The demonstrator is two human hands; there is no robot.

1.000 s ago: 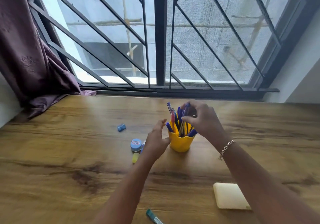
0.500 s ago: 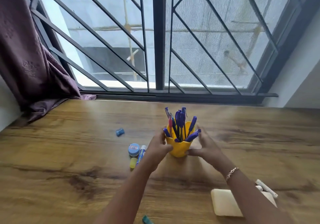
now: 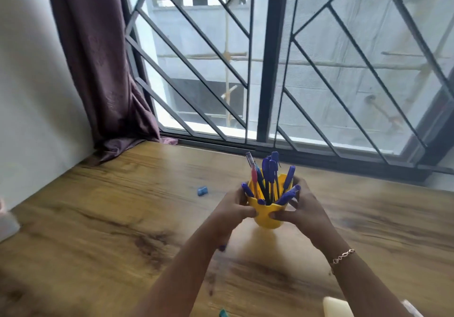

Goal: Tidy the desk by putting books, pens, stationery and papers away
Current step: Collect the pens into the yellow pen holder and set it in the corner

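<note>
A yellow pen cup (image 3: 266,214) full of blue pens (image 3: 270,174) and one pink pen is held between both hands over the middle of the wooden desk (image 3: 103,208). My left hand (image 3: 234,210) grips its left side with fingers curled round the wall. My right hand (image 3: 303,208) grips its right side the same way. The cup seems raised a little off the wood. A small blue sharpener (image 3: 203,190) lies on the desk to the left of the cup.
A pale yellow pad (image 3: 336,307) lies at the bottom right edge, a teal item (image 3: 223,313) at the bottom edge. A purple curtain (image 3: 103,76) hangs at the back left beside the barred window (image 3: 270,71). A white object (image 3: 6,221) sits at the far left.
My right hand came down from the pen tops to the cup's side. Both hands now grip the cup. The view has swung left, and the glue items left of the cup are hidden.
</note>
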